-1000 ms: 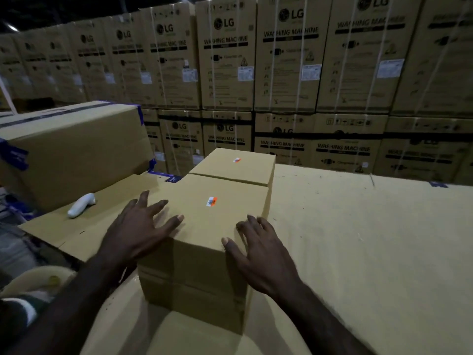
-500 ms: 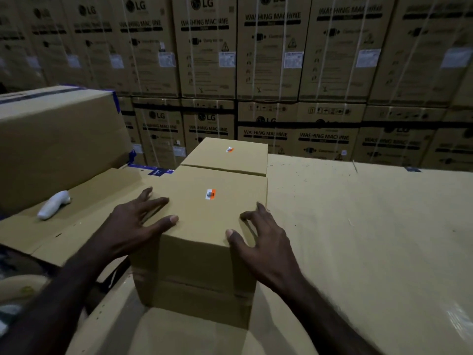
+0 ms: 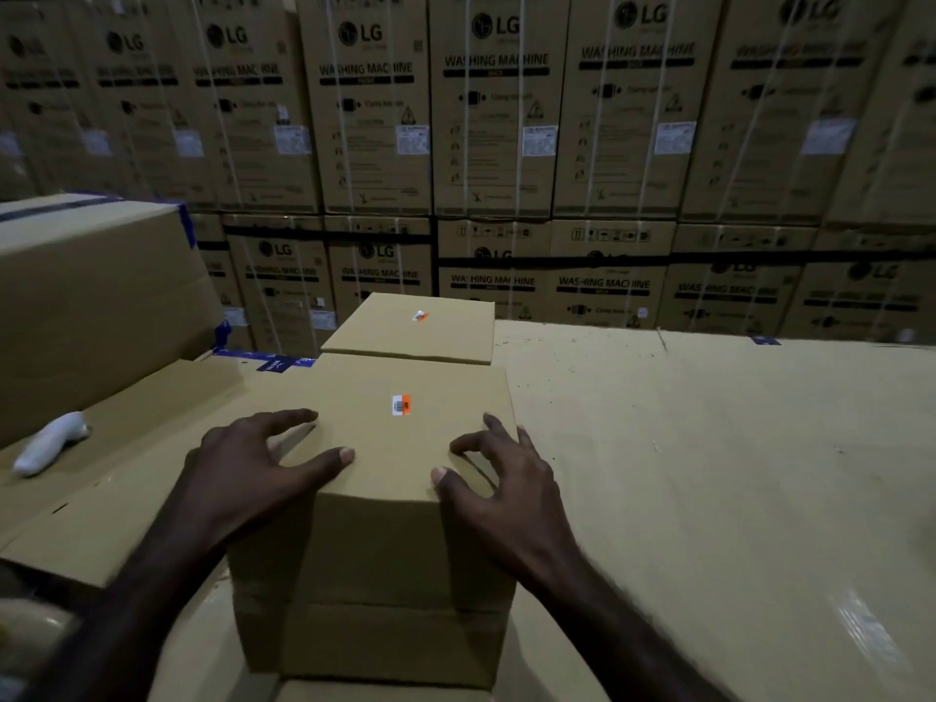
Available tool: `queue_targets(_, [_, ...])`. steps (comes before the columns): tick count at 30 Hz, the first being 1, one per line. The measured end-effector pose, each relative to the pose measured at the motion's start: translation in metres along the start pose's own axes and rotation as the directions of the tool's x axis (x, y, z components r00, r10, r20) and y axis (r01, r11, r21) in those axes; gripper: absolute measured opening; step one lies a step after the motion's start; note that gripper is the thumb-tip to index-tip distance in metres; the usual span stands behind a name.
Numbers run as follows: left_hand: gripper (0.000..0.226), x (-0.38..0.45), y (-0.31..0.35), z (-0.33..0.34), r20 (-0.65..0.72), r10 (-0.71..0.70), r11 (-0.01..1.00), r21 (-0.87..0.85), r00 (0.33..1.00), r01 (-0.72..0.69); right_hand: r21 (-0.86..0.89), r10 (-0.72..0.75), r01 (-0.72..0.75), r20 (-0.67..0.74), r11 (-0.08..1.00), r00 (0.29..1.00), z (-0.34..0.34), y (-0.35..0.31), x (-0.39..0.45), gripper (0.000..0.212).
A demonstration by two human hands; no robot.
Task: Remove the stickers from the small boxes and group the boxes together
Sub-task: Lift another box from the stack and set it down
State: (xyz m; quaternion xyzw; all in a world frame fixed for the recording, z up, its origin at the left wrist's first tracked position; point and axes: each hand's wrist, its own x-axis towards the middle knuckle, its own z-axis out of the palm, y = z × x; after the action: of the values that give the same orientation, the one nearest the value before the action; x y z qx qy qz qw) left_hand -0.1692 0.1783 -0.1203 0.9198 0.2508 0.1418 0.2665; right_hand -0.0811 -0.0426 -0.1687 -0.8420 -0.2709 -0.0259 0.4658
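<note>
Head view: the near box [image 3: 385, 549] stood on the worktop [image 3: 709, 473] between both hands. The left grip [image 3: 243, 468] lay wide, fingers spread over the box's top left edge. The right grip [image 3: 501, 494] was wide too, fingers arched with their tips on the top right edge. A sticker [image 3: 401, 405] sat on the box's top. Just behind stood a second box [image 3: 405, 342] with a second sticker [image 3: 420, 316]. Washing-machine cartons [image 3: 496, 119] lined the back.

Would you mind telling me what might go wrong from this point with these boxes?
The left hand and right hand rest on the near box, neither touching its sticker, so it might get grouped unpeeled. Pushing it forward could shove the far box, which seems near the back edge of the cardboard surface, off it.
</note>
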Motion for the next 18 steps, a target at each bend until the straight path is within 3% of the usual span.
queue_targets(8, [0.085,-0.025,0.061,0.005,-0.048,0.051,0.997,0.057,0.998,-0.048,-0.027,-0.036,0.035,-0.021,0.999,0.999,-0.066,0.011,-0.002,0.041])
queue_targets(18, [0.09,-0.072,0.2,0.062,-0.086,0.174,0.984,-0.033,0.981,-0.177,-0.093,-0.088,0.076,-0.127,0.993,0.988,-0.219,0.059,-0.03,0.048])
